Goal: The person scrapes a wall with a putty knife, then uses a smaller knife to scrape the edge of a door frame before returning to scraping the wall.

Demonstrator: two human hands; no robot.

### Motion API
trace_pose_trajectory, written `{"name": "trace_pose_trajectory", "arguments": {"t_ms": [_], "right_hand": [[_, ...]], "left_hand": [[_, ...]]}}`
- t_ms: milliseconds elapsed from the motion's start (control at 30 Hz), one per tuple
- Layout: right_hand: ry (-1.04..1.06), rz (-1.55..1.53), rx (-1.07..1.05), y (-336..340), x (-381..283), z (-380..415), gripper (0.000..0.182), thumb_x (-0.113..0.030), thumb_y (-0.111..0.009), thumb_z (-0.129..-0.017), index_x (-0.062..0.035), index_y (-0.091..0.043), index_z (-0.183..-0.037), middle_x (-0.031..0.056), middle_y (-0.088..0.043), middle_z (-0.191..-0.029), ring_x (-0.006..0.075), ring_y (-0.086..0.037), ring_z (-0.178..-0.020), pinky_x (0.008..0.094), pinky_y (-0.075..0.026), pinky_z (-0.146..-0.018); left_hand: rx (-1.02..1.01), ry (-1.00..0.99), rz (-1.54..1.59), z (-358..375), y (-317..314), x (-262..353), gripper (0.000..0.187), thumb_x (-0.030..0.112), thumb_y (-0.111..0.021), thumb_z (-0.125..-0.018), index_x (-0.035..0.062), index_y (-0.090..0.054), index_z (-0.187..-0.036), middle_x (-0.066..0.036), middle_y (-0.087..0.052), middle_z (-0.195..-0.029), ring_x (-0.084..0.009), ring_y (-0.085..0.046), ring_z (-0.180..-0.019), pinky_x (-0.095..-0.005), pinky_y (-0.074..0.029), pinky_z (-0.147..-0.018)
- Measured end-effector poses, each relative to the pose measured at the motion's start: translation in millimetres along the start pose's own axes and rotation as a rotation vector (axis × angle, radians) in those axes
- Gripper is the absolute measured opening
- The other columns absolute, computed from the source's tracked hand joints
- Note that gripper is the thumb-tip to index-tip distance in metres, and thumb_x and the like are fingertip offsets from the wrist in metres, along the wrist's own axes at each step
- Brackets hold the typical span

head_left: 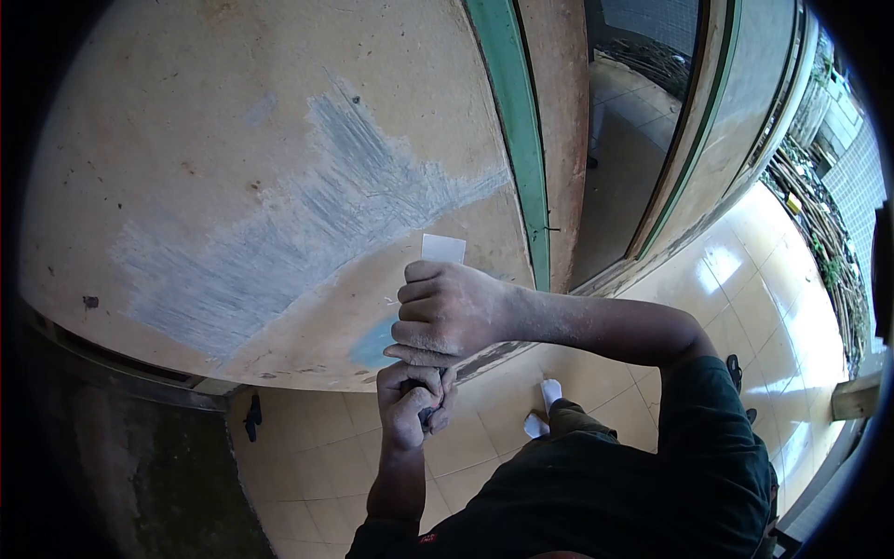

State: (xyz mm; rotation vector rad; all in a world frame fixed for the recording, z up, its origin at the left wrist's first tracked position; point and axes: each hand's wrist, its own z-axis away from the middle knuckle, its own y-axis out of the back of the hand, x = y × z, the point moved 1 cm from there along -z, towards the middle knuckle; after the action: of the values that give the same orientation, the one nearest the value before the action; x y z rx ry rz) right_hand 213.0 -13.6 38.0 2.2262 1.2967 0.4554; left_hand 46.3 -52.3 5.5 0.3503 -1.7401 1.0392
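Note:
My right hand (445, 312) is closed in a fist in front of the wall, its knuckles and forearm coated with pale dust. Above the fist sticks out the flat, pale rectangular blade of a scraper (443, 249); its grip is hidden by the fingers. Directly below, my left hand (410, 402) is also closed, right up against the underside of the right fist. A bit of something dark shows between its fingers, mostly covered, and I cannot tell what it is. Behind the hands, the beige wall (233, 112) carries a wide, streaky grey patch (270, 252).
A green frame strip (517, 121) and a doorway or window opening (638, 140) stand right of the wall. Shiny tiles (503, 429) cover the floor, with dark footwear (252, 417) at the left. Sticks and debris (819, 252) lie outside at the far right.

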Motion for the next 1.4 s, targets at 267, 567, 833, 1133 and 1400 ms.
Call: {"name": "trace_pose_trajectory", "arguments": {"t_ms": [267,567,833,1133,1400], "right_hand": [[0.072,0.085,-0.060,6.6,47.7,-14.1,0.052,-0.036,-0.053,-0.090,-0.0111,-0.049,-0.045,0.0005,-0.046,-0.039,0.0204,-0.053,-0.041,0.0332,-0.041,-0.043],[0.087,0.080,-0.048,-0.7,53.0,-13.8,0.046,-0.030,-0.054,-0.089,-0.0122,-0.051,-0.047,-0.0021,-0.048,-0.041,0.0162,-0.055,-0.043,0.0308,-0.045,-0.047],[0.087,0.104,-0.111,11.9,54.4,-20.2,0.037,-0.028,-0.059,-0.084,-0.0097,-0.055,-0.052,-0.0014,-0.049,-0.041,0.0153,-0.058,-0.046,0.0301,-0.045,-0.047],[0.069,0.127,-0.218,19.2,58.1,-23.6,0.039,-0.028,-0.058,-0.085,-0.0098,-0.055,-0.050,-0.0016,-0.048,-0.041,0.0139,-0.058,-0.045,0.0305,-0.045,-0.045],[0.092,0.126,-0.135,19.3,61.2,-25.8,0.038,-0.026,-0.059,-0.084,-0.0112,-0.052,-0.050,-0.0024,-0.049,-0.042,0.0139,-0.057,-0.046,0.0303,-0.045,-0.048]], "left_hand": [[-0.138,-0.077,0.077,-39.0,3.3,-22.6,0.005,0.004,-0.048,-0.079,0.0015,-0.045,-0.075,-0.015,-0.042,-0.077,-0.0079,-0.033,-0.034,-0.0196,-0.028,-0.025],[-0.161,-0.195,0.128,-50.2,10.3,-43.0,0.003,0.001,-0.046,-0.077,0.0034,-0.045,-0.076,-0.014,-0.042,-0.077,-0.0088,-0.036,-0.034,-0.0198,-0.028,-0.025],[-0.196,-0.255,0.101,-51.1,3.4,-43.3,0.007,0.008,-0.053,-0.081,0.0054,-0.047,-0.080,-0.016,-0.043,-0.082,-0.0081,-0.037,-0.038,-0.0196,-0.029,-0.027],[-0.136,-0.276,0.266,-53.1,-0.6,-54.6,0.012,-0.003,-0.050,-0.079,0.0037,-0.047,-0.089,-0.023,-0.044,-0.094,-0.0079,-0.037,-0.043,-0.0177,-0.029,-0.032],[-0.151,-0.317,0.294,-57.8,1.1,-49.2,0.004,0.001,-0.051,-0.084,0.0040,-0.048,-0.083,-0.025,-0.045,-0.096,-0.0083,-0.035,-0.040,-0.0176,-0.025,-0.029]]}}
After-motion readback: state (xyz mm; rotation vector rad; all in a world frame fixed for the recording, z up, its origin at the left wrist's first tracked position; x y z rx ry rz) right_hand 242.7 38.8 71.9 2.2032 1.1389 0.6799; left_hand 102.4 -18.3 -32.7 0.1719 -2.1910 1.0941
